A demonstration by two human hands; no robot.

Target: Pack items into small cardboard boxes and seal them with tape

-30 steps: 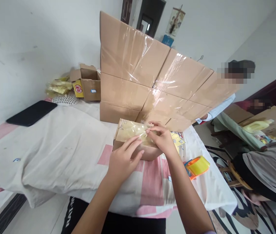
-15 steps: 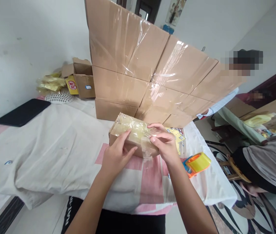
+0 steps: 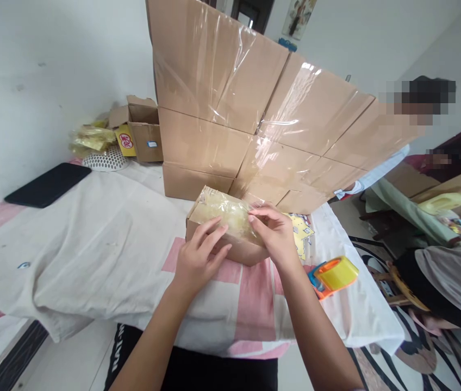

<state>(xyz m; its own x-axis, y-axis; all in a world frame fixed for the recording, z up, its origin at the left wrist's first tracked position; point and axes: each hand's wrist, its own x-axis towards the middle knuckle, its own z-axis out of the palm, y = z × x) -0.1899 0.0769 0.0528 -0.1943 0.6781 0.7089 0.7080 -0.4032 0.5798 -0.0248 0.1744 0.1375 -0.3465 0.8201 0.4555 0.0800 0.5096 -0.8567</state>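
Cardboard box (image 3: 241, 251), matte brown, oblong, lies on the cloth-covered surface (image 3: 92, 255) just beyond the hands, long axis running left to right, right end slanting closer. Left hand (image 3: 195, 260) spread at its near top edge; right hand (image 3: 277, 233), over the right end, pinches glossy, crinkled tape (image 3: 226, 207).

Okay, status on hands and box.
Left hand on box; right hand pinching clear tape. Tape dispenser off to the right.
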